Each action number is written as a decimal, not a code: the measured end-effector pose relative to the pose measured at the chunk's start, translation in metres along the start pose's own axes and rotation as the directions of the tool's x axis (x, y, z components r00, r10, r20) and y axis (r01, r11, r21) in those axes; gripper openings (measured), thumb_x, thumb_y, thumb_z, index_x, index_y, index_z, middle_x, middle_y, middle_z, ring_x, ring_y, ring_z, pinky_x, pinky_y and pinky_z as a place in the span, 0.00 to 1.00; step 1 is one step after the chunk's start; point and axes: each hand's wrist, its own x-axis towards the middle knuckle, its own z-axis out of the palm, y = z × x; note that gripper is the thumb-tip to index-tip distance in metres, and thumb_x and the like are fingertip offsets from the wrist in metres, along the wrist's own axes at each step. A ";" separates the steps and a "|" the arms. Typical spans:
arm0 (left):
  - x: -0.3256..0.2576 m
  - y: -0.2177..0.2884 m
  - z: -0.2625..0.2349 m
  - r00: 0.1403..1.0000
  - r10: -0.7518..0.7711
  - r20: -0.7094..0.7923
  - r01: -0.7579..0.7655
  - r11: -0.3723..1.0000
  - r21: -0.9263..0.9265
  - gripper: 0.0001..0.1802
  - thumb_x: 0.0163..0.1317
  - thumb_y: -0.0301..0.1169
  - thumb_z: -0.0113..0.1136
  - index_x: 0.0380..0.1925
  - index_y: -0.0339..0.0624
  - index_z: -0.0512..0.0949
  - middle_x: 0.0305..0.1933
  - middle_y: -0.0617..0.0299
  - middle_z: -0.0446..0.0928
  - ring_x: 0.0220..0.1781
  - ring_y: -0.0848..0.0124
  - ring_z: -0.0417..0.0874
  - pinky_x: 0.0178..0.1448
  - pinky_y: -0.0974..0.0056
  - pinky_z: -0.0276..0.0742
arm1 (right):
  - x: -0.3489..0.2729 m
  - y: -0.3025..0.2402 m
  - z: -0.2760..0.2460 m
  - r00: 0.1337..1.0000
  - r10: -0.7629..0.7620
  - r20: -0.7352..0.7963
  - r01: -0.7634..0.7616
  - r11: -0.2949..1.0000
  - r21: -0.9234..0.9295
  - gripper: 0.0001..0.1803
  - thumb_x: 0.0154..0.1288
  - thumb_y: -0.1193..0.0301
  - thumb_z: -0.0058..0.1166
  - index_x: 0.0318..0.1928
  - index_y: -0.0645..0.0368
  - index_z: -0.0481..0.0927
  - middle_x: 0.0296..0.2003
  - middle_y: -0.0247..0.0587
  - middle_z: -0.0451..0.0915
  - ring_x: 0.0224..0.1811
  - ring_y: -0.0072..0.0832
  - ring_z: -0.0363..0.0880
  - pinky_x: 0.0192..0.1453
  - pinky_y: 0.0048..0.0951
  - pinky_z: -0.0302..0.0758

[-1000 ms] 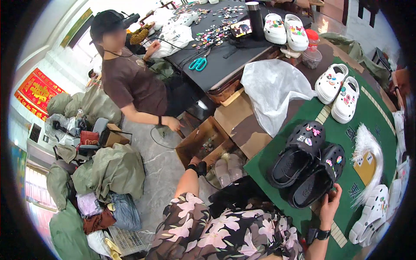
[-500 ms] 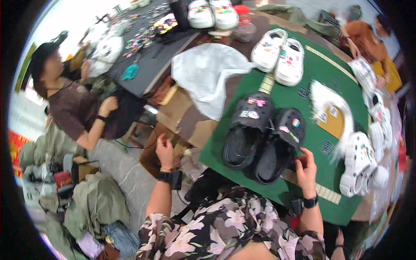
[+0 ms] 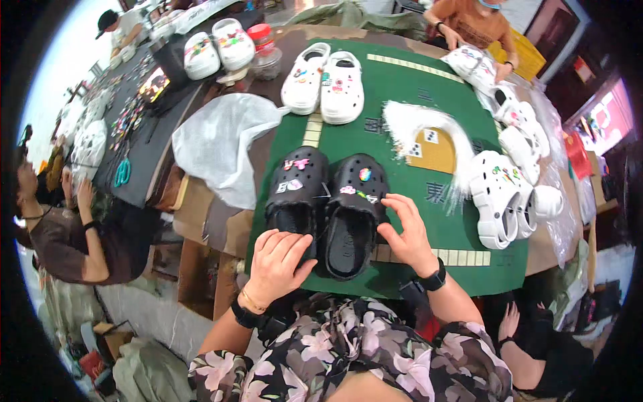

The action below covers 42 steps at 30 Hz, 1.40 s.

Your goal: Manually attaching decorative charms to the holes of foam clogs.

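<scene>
A pair of black clogs stands side by side on the green mat in front of me, toes pointing away; the left clog and the right clog carry colourful charms on their uppers. My left hand lies over the heel end of the left clog, fingers stretched out, and hides that part. Beside the outer edge of the right clog is my right hand, its fingers apart and curved toward the upper; whether the fingertips touch it I cannot tell. A thin fastener appears between the two clogs.
White clogs stand on the far part of the green mat. A bundle of white strands curves around a brown card. More white clogs line the right side. A white sheet lies left. Co-workers sit left and far right.
My view has swung left, so the table appears squarer. My left hand has come from beside the table onto the left clog's heel. My right hand stays beside the right clog.
</scene>
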 end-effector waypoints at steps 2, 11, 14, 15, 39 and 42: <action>0.005 0.003 0.007 0.984 -0.113 0.137 0.106 0.993 0.054 0.30 0.48 0.38 0.70 0.52 0.41 0.75 0.44 0.56 0.78 0.49 0.58 0.77 0.63 0.50 0.65 | 0.002 0.017 -0.009 0.994 0.093 -0.055 -0.095 0.994 -0.046 0.21 0.56 0.70 0.64 0.50 0.60 0.75 0.52 0.48 0.75 0.57 0.46 0.72 0.62 0.40 0.69; 0.008 0.004 0.022 0.977 -0.140 0.158 0.135 0.990 0.046 0.33 0.51 0.36 0.68 0.58 0.38 0.70 0.42 0.53 0.76 0.46 0.55 0.75 0.61 0.52 0.66 | 0.026 0.086 -0.079 0.981 0.123 -0.151 -0.186 0.818 -0.544 0.11 0.56 0.77 0.57 0.42 0.59 0.78 0.39 0.47 0.77 0.45 0.46 0.75 0.51 0.43 0.72; 0.004 0.001 0.025 0.971 -0.171 0.167 0.174 0.985 -0.004 0.31 0.50 0.32 0.67 0.56 0.40 0.72 0.42 0.54 0.76 0.46 0.56 0.76 0.56 0.53 0.70 | 0.042 0.072 -0.088 0.991 0.116 -0.060 -0.126 0.728 -0.674 0.15 0.52 0.82 0.51 0.42 0.58 0.80 0.40 0.48 0.78 0.46 0.47 0.75 0.51 0.44 0.73; 0.003 -0.002 0.025 0.970 -0.166 0.176 0.179 0.982 -0.057 0.29 0.49 0.31 0.67 0.55 0.41 0.74 0.42 0.54 0.77 0.46 0.56 0.76 0.53 0.54 0.72 | 0.036 0.075 -0.094 0.994 0.113 -0.010 -0.082 0.651 -0.754 0.15 0.52 0.82 0.51 0.41 0.57 0.81 0.41 0.48 0.78 0.45 0.47 0.75 0.49 0.44 0.74; 0.053 0.049 0.030 0.995 -0.059 -0.080 0.023 0.918 -0.395 0.23 0.50 0.33 0.68 0.47 0.41 0.76 0.36 0.59 0.75 0.40 0.61 0.79 0.44 0.60 0.76 | 0.015 -0.056 -0.048 0.947 -0.265 0.179 0.282 0.956 -0.078 0.10 0.49 0.85 0.59 0.32 0.61 0.77 0.28 0.41 0.77 0.30 0.38 0.74 0.33 0.34 0.69; 0.066 0.063 0.047 0.995 -0.015 -0.102 -0.027 0.918 -0.396 0.19 0.51 0.33 0.67 0.42 0.40 0.76 0.34 0.59 0.74 0.38 0.62 0.79 0.42 0.61 0.75 | 0.012 -0.048 -0.036 0.949 -0.249 0.191 0.274 0.955 -0.116 0.10 0.48 0.85 0.60 0.32 0.61 0.76 0.27 0.42 0.77 0.30 0.40 0.73 0.33 0.36 0.69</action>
